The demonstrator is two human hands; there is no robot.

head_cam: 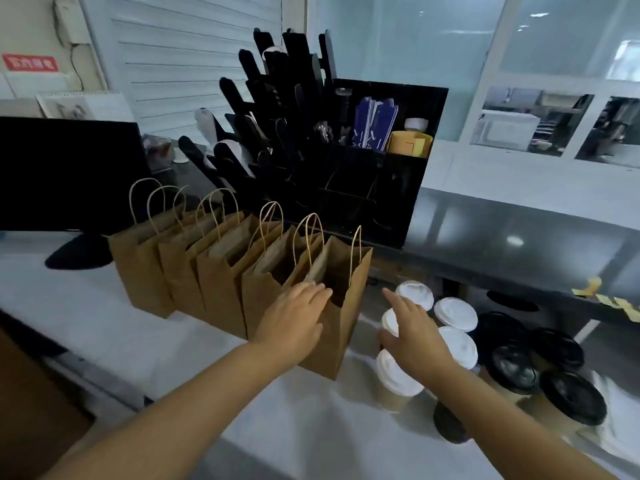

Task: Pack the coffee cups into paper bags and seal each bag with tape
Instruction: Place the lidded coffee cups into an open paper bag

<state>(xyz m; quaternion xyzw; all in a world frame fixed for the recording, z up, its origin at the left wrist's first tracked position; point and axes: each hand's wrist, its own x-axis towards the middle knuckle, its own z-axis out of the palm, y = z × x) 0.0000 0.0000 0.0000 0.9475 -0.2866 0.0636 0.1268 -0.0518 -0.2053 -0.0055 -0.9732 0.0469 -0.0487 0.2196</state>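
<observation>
Several brown paper bags [221, 271] with twisted handles stand open in a row on the white counter. My left hand [294, 320] rests with straight fingers on the rim of the nearest bag [341, 327]. To its right stand several coffee cups with white lids [455, 313] and several with black lids [557, 348]. My right hand [412, 330] hovers over the white-lidded cups, fingers spread, covering one cup [389, 320]; whether it touches that cup is unclear. No tape is visible.
A black organiser rack [363, 174] with holders and sleeves stands behind the bags. A black monitor [65, 174] is at the left. A dark steel counter [519, 244] with yellow paper scraps [606, 299] lies at the right.
</observation>
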